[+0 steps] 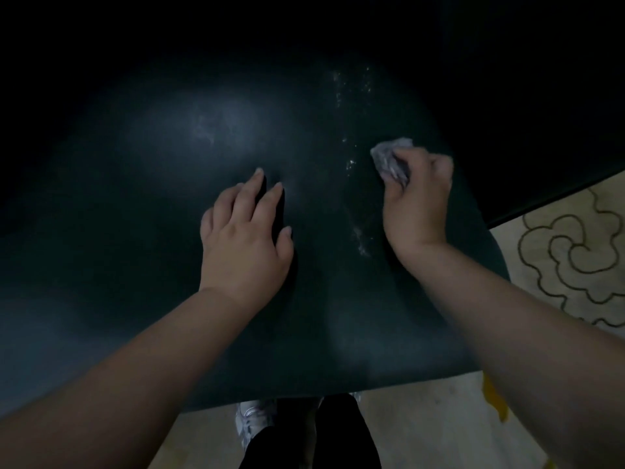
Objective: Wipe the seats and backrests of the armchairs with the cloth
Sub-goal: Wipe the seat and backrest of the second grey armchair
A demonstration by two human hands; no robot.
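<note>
- Left hand (243,242) frame centre, fingers straight, flat on dark seat (169,231)
- Right hand (417,201) right of centre, clutching crumpled cloth (390,157) against seat

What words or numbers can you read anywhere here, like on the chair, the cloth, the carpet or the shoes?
None can be read.
Dark seat: only pale smudges and specks, no letters.
Cloth gripped in the right hand: no label shows.
Left hand, lying flat on the seat: nothing written near it.
Carpet: curly line pattern, not writing.
Shoe: too dim and blurred to tell any mark.
</note>
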